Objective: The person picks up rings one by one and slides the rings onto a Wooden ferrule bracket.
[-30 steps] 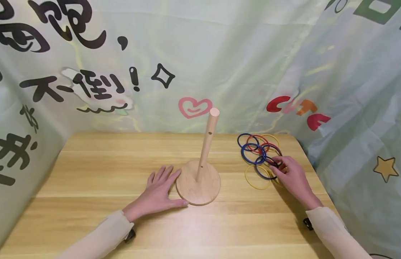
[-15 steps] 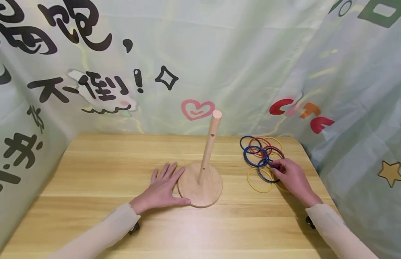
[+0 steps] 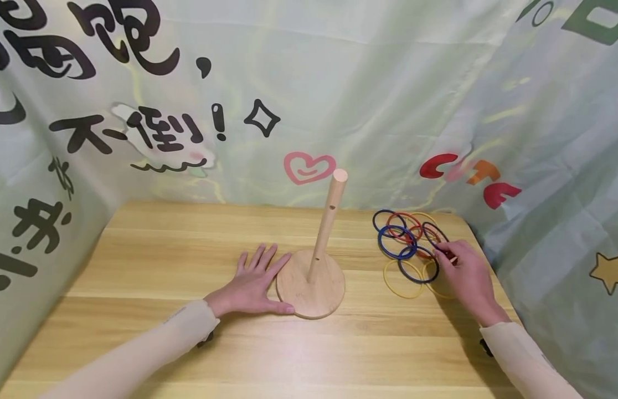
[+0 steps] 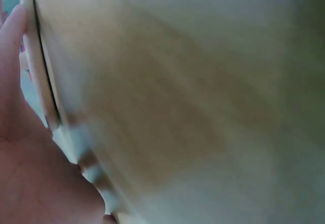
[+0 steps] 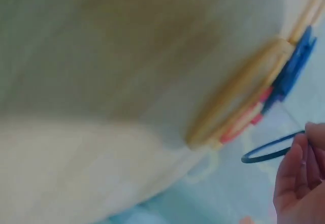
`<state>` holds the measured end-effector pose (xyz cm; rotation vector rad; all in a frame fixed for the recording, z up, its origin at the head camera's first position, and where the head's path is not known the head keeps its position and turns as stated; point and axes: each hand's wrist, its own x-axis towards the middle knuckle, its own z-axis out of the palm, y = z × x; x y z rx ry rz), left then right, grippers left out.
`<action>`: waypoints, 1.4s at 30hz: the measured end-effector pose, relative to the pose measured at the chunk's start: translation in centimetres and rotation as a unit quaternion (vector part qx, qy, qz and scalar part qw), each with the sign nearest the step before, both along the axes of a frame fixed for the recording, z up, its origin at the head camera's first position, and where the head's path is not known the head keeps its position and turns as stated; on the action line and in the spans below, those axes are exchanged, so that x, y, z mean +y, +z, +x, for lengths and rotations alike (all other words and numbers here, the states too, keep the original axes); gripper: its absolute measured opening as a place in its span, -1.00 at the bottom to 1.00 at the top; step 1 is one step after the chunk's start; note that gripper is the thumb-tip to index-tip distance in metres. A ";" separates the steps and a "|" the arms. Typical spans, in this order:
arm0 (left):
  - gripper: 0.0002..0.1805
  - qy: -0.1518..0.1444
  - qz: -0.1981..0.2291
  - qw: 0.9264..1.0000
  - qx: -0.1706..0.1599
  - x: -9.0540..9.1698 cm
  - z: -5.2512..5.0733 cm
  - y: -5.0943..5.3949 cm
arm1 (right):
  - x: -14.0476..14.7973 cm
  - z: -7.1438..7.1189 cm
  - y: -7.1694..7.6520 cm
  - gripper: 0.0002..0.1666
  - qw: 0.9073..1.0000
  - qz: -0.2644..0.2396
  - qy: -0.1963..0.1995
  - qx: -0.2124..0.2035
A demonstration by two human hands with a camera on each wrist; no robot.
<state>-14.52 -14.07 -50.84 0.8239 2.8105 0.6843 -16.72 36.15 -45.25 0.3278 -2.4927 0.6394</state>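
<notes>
My right hand (image 3: 469, 280) pinches a dark blue ring (image 3: 442, 231) between thumb and fingertips at the right of the table. In the right wrist view this blue ring (image 5: 264, 158) is tilted and apart from the other rings. Below and left of it lies an overlapping pile with blue, red and yellow rings, among them another blue ring (image 3: 418, 282). At the middle stands an upright wooden post (image 3: 328, 227) on a round wooden base (image 3: 324, 299). With spread, straight fingers, my left hand (image 3: 251, 285) rests against the base's left edge; the left wrist view shows the base edge-on.
The wooden table (image 3: 169, 249) ends at a printed cloth (image 3: 379, 88) hanging behind it and along both sides. A yellow ring (image 3: 387, 284) lies at the near side of the pile, between base and right hand. No ring sits on the post.
My right hand has drawn a dark blue ring up out of the pile and slightly to the right. My left hand stays at the base. The head view has shifted a little.
</notes>
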 end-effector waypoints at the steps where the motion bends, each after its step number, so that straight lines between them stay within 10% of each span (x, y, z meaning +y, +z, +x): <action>1: 0.40 -0.001 0.003 1.000 0.006 0.0 0.0 -0.1 | -0.1 0.1 0.5 -0.79 1.000 -0.006 0.004 0.021; 11: 0.41 -0.007 0.029 0.999 0.040 0.0 0.0 -0.2 | -3.2 3.2 6.0 -0.67 0.992 -0.068 0.046 0.097; 19: 0.42 -0.010 0.053 0.998 0.029 0.0 -0.5 -0.7 | -7.8 5.9 9.3 -0.65 0.981 -0.160 0.101 0.049; 33: 0.45 0.003 0.049 0.998 0.047 0.0 -0.6 -1.4 | -13.9 6.7 14.5 -0.62 0.881 -0.407 0.231 -0.070; 42: 0.44 -0.001 0.038 0.999 0.026 0.3 -0.2 0.2 | -17.1 5.0 17.6 -0.67 0.859 -0.443 0.245 -0.074</action>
